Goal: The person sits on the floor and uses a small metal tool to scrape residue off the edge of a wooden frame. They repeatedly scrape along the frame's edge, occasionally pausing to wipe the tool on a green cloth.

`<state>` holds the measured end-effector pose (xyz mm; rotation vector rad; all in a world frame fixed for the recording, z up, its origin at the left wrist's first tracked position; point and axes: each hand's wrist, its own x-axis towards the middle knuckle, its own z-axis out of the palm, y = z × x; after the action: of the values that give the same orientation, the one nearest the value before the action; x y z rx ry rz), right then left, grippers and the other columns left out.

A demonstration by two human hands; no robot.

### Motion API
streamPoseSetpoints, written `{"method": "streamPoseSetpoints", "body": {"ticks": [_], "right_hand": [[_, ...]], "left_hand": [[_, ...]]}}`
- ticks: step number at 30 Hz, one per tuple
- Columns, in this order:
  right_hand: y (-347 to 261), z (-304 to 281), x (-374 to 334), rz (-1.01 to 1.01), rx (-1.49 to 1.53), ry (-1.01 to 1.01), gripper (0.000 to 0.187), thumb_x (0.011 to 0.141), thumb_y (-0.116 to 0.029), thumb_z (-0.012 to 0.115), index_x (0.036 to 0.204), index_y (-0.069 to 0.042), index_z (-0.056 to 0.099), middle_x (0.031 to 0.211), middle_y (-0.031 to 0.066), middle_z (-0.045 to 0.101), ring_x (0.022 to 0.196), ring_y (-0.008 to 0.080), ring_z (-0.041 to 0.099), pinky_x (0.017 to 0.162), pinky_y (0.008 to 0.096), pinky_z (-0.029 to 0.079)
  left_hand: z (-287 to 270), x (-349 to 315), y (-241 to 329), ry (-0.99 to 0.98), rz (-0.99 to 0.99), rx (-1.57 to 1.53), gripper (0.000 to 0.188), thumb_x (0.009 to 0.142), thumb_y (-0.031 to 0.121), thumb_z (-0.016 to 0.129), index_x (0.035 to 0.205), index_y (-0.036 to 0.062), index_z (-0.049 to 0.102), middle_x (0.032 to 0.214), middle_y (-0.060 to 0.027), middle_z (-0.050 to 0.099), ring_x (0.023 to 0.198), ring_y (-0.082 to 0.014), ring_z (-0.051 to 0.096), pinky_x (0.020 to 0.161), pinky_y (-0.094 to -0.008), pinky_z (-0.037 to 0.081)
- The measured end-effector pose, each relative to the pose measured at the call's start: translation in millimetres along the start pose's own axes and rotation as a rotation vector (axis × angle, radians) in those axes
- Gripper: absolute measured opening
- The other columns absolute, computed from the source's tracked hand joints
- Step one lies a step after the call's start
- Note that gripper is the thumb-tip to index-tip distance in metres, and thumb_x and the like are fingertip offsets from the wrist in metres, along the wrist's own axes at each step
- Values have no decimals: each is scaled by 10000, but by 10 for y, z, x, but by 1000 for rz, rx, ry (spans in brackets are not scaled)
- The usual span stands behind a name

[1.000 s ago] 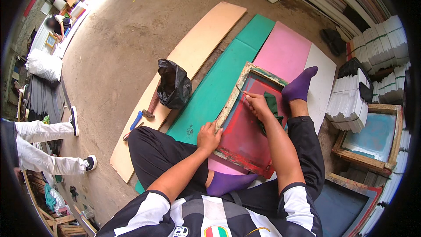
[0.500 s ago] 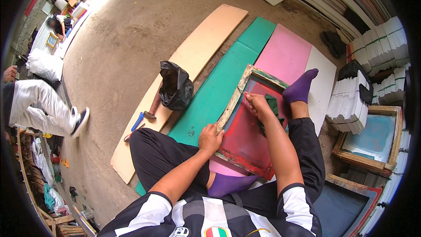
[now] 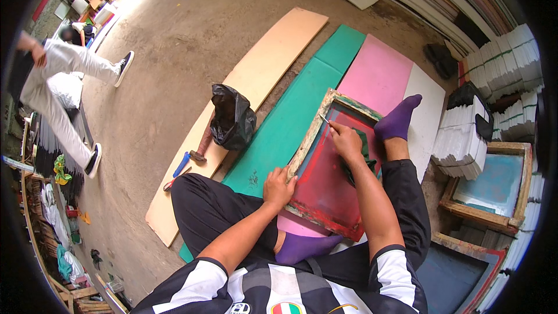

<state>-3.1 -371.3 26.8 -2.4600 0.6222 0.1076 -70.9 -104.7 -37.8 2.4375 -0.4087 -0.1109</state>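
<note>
A wooden screen-printing frame [image 3: 306, 146] with red-stained mesh lies tilted between my legs. My left hand [image 3: 279, 187] is closed round the near part of its left rail. In my closed right hand [image 3: 346, 141] is a thin metal-tipped tool [image 3: 324, 118], its tip at the inner edge of that rail's far half. Most of the tool is hidden by my fingers, so its kind is unclear. A dark green cloth [image 3: 362, 146] lies on the mesh, partly under my right forearm. My right foot in a purple sock [image 3: 398, 117] is beside the frame's far right corner.
Foam sheets in cream [image 3: 269, 58], green [image 3: 317, 78], pink [image 3: 378, 70] and white [image 3: 424, 90] lie on the floor. A black plastic bag [image 3: 233, 119], a hammer [image 3: 199, 154] and a blue-handled tool [image 3: 181, 163] sit left. Frames [image 3: 491, 183] and stacked white sheets [image 3: 462, 134] stand right. A person [image 3: 64, 87] walks at left.
The tool's tip has shifted slightly along the rail, and my right hand has moved a little right and nearer. My left hand stays on the rail. The person at left has stepped farther on.
</note>
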Motion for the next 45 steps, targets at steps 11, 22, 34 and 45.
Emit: {"method": "streamPoseSetpoints", "body": {"ticks": [11,22,34,45], "right_hand": [[-307,-68,37,-19,-340,-155,393,988,-309,545,1333,-185,686,1125,188,739,1095,384,695,941,534,533],[396,284,202,-179,272,13,425,976,-245,622,1384,-129,648,1131,201,741,1091,342,717,914,423,546],[260,127,328,329,719,-353,411,986,-281,653,1361,-116,668,1207,141,749,1092,282,714,917,387,528],[433,78,387,-93,119,52,352,979,-366,603,1305,-286,710,1185,161,729,1089,375,696,928,480,538]], "left_hand": [[23,-16,-24,-12,15,18,479,913,313,706,1284,16,645,1049,-146,642,965,-356,614,858,-466,509],[10,21,27,-7,24,23,463,914,305,711,1268,12,651,1048,-150,645,973,-359,618,869,-460,509],[7,-6,-12,4,21,14,475,914,316,713,1278,16,653,1042,-153,641,968,-359,613,866,-456,507],[-13,-5,16,-6,11,-2,469,913,310,713,1273,14,658,1051,-153,644,955,-362,612,854,-461,507]]}}
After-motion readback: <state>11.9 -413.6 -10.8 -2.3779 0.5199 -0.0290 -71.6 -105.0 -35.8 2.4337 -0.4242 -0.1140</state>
